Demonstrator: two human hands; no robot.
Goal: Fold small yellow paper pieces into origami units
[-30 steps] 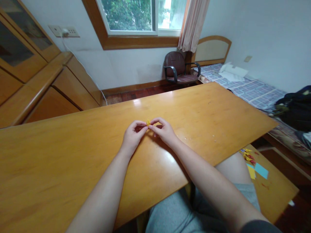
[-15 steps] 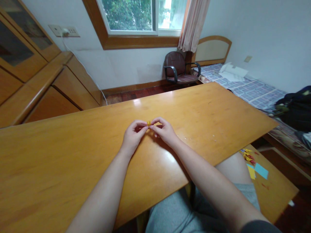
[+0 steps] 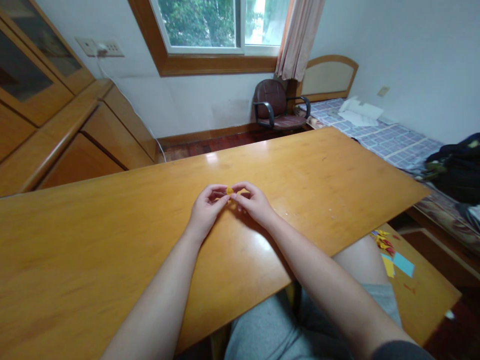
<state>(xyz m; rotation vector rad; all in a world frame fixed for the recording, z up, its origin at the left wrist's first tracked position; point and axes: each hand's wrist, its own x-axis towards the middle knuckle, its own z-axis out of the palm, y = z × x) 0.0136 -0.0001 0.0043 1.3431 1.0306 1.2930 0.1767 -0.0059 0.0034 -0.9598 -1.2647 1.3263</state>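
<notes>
Paper bit (image 3: 229,190), small and yellow, sits just above the table's (image 3: 112,225) middle, pinched between the fingertips of left hand (image 3: 204,212) and right hand (image 3: 255,205), seemingly mid-fold; so tiny a piece calls for fine, steady pressure

Table (image 3: 93,240) across the centre. Cabinets (image 3: 56,125) at left, socket (image 3: 99,47) upper left. Window (image 3: 202,22) and curtain (image 3: 300,35) at top, chair (image 3: 273,102) below them. Bed (image 3: 390,140) at right, bearing a bag (image 3: 457,170). Paper scraps (image 3: 390,250) on a low table (image 3: 423,295), lower right.

Both hands (image 3: 229,206) pinch a tiny yellow paper piece (image 3: 229,190) above the table (image 3: 112,235).
</notes>
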